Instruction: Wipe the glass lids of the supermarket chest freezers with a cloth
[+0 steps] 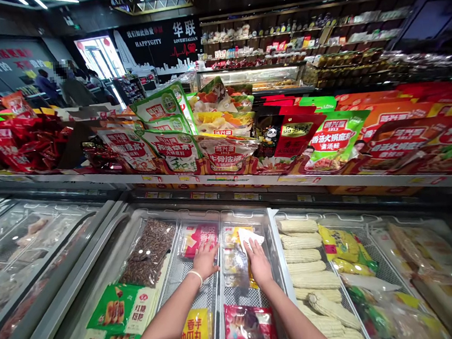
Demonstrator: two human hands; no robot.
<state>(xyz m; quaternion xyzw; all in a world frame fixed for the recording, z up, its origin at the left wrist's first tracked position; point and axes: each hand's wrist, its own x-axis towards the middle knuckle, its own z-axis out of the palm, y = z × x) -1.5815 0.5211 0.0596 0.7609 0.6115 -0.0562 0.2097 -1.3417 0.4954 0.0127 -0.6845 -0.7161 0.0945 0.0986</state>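
My left hand reaches over the freezer with its fingers apart and nothing in them. It is over a pink and white food packet, and a pale band circles the wrist. To the right, my right hand lies with outstretched fingers on a small white cloth, which it holds down; it could also be a paper wipe. Beneath it are yellow and clear food packets. Whether a glass lid lies between the hands and the packets, I cannot tell.
A freezer divider runs right of my hands, with pale corn cobs beyond it. Green packets lie at left, red packets nearer me. A shelf of seasoning pouches borders the back. People stand far left.
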